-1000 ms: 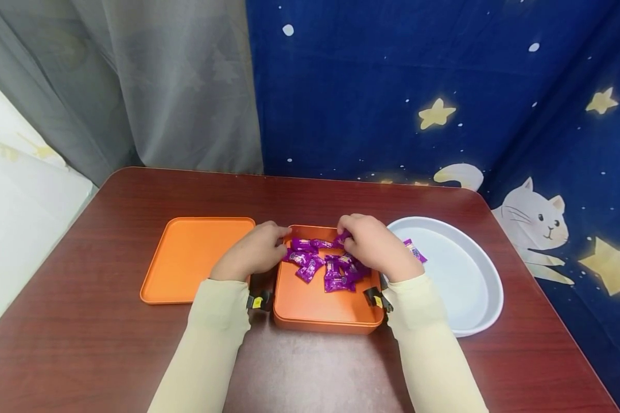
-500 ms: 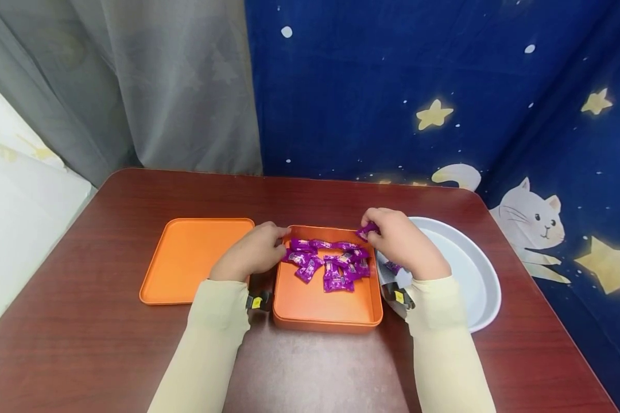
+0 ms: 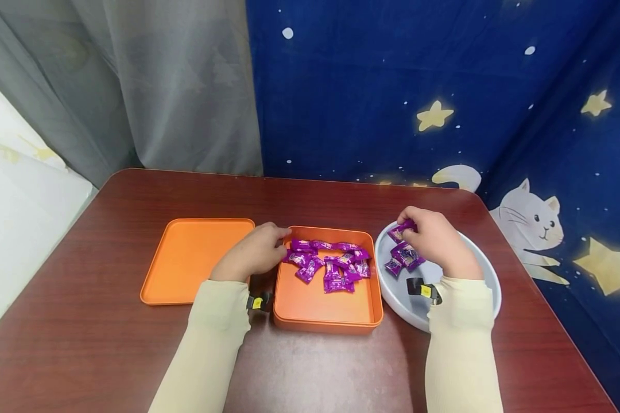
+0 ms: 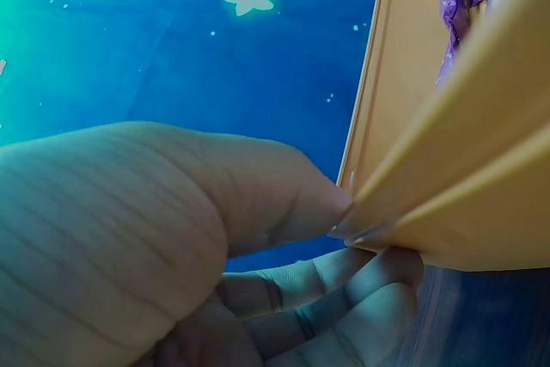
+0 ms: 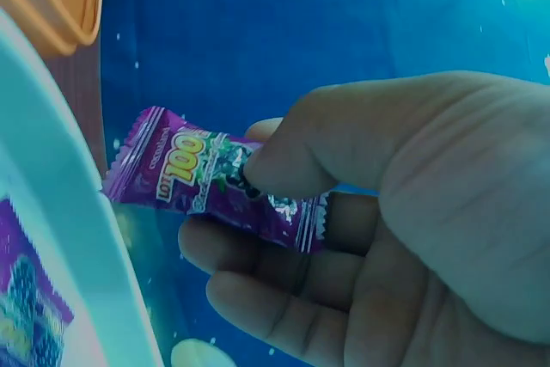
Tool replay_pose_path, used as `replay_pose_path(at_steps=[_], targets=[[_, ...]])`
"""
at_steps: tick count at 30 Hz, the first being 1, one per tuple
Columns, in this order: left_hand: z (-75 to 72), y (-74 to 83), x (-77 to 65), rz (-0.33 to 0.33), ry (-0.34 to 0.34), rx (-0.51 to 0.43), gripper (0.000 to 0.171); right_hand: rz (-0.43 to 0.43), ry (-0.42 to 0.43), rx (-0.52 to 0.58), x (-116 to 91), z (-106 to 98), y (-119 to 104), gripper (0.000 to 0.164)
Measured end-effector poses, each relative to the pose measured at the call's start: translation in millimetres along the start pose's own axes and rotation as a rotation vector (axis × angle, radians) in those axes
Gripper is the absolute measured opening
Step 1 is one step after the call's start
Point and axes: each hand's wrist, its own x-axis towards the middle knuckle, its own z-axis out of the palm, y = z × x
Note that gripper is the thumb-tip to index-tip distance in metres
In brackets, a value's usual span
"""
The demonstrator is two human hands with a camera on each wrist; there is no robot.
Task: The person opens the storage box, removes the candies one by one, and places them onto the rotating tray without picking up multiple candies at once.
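Worked at a dark red-brown table (image 3: 196, 195), before a grey curtain (image 3: 186, 86) and, to the right, a blue curtain (image 3: 351, 86) printed with stars (image 3: 434, 116) and a white cat (image 3: 532, 221). Gripped the left edge of an orange box (image 3: 325, 308) of purple candies (image 3: 339, 284) between thumb and fingers of the left hand (image 3: 250, 254). Pinched a single candy (image 3: 400, 230) with thumb and fingers of the right hand (image 3: 439, 240), over a round white tray (image 3: 488, 269) with further candies (image 3: 407, 256) inside. Saw a flat orange lid (image 3: 193, 261) only in the head view. Read the pinched wrapper's yellow lettering (image 5: 182, 161) only from the right wrist, and saw the left thumb (image 4: 292, 186) clearly against the box's edge only from the left.
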Motion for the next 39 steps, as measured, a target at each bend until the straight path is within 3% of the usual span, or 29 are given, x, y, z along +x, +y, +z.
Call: replay_pose_path(at_steps=[8, 16, 39], targets=[[-2.0, 0.6, 0.6, -0.016, -0.007, -0.004, 0.047, 0.089, -0.033, 0.014, -1, 1, 24, 0.024], [-2.0, -0.3, 2.1, -0.024, -0.009, -0.019, 0.047, 0.160, -0.092, 0.029, -1, 4, 35, 0.023], [-8.3, -7.1, 1.1, -0.041, -0.016, -0.029, 0.048, 0.211, -0.132, 0.047, -6, 0, 42, 0.028]])
